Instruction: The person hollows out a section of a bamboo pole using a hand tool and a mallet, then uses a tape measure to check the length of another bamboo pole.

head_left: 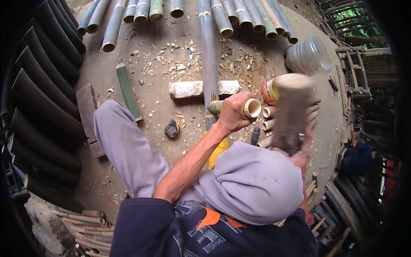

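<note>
"How is the left hand (pixel 233 112) set?"

"Curled tight around a bamboo tube (pixel 215 107), fingers wrapped over it, none spread."

"And where does the tube lie?"

"Crosswise in front of the person: its left end at the long pole (pixel 209 60), its hollow right end poking out past the fist. Whether it touches the pole, I can't tell."

"How would it handle?"

"Light and stiff, I'd judge, with a smooth, perhaps slippery skin. A hard knock could split it along the grain. Best held around the middle, as here, clear of both rims."

"Farther right?"

"A wooden block (pixel 293 113), blurred, standing up from the right hand (pixel 302 149). It looks solid, so probably heavy and tough; the lower end is the place to grip."

"Those fingers?"

"Clasped about that lower end, it seems, with skin showing on both sides. The blur hides the exact hold."
</note>
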A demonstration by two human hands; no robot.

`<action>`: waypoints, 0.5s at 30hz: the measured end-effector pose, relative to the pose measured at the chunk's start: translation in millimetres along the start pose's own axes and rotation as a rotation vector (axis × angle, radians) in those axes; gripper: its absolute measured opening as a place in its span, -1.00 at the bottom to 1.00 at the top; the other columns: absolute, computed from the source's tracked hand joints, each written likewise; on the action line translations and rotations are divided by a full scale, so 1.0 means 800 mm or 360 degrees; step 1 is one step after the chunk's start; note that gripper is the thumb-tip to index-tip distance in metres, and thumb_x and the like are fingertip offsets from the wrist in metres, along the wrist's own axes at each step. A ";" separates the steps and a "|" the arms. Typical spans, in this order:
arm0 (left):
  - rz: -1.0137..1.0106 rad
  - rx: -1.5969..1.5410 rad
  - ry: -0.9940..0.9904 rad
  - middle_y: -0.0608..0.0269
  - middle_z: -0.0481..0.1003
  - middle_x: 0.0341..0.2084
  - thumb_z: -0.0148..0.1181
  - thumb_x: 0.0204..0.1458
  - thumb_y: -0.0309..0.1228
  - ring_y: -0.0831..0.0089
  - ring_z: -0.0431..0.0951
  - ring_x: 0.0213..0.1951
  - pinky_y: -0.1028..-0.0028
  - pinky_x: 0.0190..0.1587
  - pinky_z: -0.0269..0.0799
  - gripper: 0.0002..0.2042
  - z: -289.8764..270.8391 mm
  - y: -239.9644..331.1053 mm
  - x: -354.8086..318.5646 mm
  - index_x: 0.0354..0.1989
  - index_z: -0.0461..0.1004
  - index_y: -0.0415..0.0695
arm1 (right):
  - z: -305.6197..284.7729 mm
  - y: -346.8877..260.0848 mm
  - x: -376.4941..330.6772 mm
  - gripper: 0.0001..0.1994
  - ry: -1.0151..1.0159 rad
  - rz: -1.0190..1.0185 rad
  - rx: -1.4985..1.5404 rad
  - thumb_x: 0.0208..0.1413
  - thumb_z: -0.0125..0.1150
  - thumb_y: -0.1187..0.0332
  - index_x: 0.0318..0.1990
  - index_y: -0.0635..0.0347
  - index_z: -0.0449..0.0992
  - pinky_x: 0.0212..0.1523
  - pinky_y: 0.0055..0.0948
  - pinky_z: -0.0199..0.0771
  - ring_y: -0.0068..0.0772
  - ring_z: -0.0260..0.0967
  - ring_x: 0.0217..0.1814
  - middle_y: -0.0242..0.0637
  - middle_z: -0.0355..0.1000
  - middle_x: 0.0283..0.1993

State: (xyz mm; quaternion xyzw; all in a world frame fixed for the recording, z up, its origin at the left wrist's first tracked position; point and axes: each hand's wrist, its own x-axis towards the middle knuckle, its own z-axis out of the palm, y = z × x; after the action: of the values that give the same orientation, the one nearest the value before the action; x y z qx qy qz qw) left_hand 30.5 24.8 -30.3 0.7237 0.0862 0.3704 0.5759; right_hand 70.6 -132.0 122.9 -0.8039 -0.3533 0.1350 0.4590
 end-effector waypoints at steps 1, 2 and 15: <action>0.0012 0.0001 -0.0005 0.10 0.50 -0.45 0.44 -0.42 -0.45 0.15 0.55 -0.37 0.32 -0.29 0.47 -0.59 0.003 -0.001 0.000 -0.30 0.43 -0.17 | -0.005 -0.005 -0.006 -0.27 0.0137 -0.0107 -0.0002 -0.10 0.24 0.35 0.28 0.24 0.10 0.12 -0.43 0.33 -0.29 0.32 0.08 -0.07 0.30 0.15; 0.0022 0.0006 -0.0008 0.12 0.51 -0.45 0.48 -0.40 -0.42 0.22 0.57 -0.39 0.36 -0.31 0.48 -0.57 0.005 -0.002 -0.001 -0.29 0.45 -0.17 | -0.010 -0.009 -0.011 -0.36 0.0269 -0.0216 -0.0003 -0.04 0.17 0.30 0.23 0.30 0.16 0.09 -0.44 0.36 -0.33 0.35 0.01 -0.09 0.32 0.11; 0.0025 0.0023 -0.0065 0.08 0.50 -0.45 0.42 -0.39 -0.44 0.13 0.56 -0.36 0.32 -0.30 0.47 -0.59 0.002 -0.003 -0.002 -0.28 0.43 -0.18 | -0.020 0.001 -0.015 -0.04 0.0191 -0.0156 0.0081 -0.29 0.39 0.45 0.38 0.11 0.02 0.13 -0.27 0.39 -0.12 0.36 0.12 0.01 0.26 0.21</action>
State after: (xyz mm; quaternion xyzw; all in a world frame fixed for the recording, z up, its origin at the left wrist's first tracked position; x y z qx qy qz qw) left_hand 31.0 23.1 -33.0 0.7359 0.0715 0.3594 0.5693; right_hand 70.9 -150.9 129.3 -0.7803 -0.3606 0.0728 0.5059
